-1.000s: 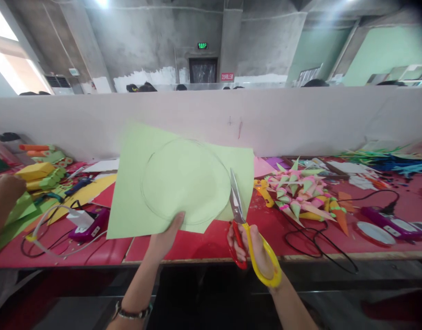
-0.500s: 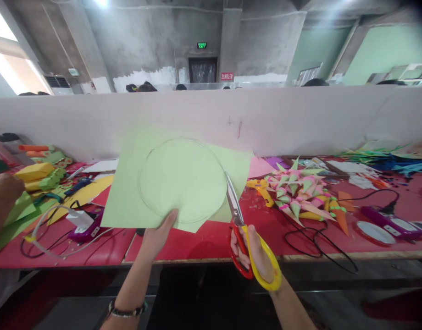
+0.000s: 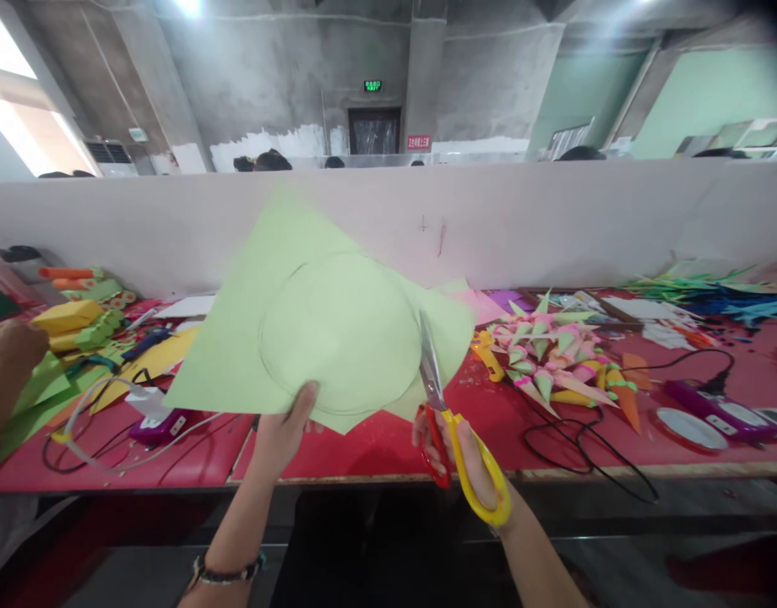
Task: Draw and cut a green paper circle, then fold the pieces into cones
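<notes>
Green paper (image 3: 341, 329) is pinched by the left hand (image 3: 283, 435) while the right hand (image 3: 475, 464) clasps scissors (image 3: 432, 380).

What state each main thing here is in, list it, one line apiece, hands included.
Left hand: gripping the green sheet's lower edge
Green sheet: held up, partly cut along its drawn circle
Right hand: gripping the scissors' handles
Scissors: at the sheet's right side, blade opening unclear
Glue gun: lying down
Paper cones: piled
Exit sign: lit
</notes>
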{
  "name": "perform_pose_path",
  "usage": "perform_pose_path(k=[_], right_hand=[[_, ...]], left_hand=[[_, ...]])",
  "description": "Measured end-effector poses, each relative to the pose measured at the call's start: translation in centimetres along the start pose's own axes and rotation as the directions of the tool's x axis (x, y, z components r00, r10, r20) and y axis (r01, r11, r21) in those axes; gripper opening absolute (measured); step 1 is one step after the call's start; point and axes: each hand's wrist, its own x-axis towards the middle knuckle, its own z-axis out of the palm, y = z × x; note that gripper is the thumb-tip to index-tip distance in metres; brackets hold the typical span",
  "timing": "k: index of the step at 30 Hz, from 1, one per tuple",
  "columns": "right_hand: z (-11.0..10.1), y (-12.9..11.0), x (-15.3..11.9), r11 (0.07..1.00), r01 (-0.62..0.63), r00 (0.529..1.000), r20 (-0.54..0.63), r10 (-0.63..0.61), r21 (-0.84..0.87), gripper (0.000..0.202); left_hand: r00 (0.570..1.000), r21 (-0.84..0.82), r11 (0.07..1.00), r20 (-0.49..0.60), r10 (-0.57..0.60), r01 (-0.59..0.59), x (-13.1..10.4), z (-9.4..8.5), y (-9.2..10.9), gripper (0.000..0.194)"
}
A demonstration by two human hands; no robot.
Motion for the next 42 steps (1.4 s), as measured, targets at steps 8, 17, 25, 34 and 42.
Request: perform_pose_path(k=[8,17,25,34,42], right_hand=[[-0.1,-0.8,-0.5,0.997,-0.036,0.998,-0.053,0.033,-0.061,0.060],[0.5,-0.8,-0.5,0.995,-0.102,0.986,-0.136,0.101,0.000,0.063],[1.1,-0.2,-0.6,0.996,-0.090,0.984,-0.157,0.085,-0.025,0.060],[1.4,1.4,-0.2,0.995,-0.072,0.984,-0.170,0.060,-0.069,0.055],[0.7,1.3,-0.6,0.998,-0.053,0.992,-0.115,0.050,-0.031,0.054]], left_hand=[[0.999,0.035,0.999,0.034,-0.037,0.036,0.5,-0.6,-1.5,0.046],[0.990,0.031,0.990,0.043,-0.136,0.134,0.7,-1.1,-1.8,0.051],[0.935,-0.604,0.770,-0.112,-0.337,0.205,0.9,1.5,-1.2,0.026],[0.732,-0.678,0.320,0.494,-0.468,0.662,-2.0,6.7,1.0,0.029],[0.858,-0.589,0.668,0.089,-0.506,0.455,-1.0,5.7,-1.9,0.032]])
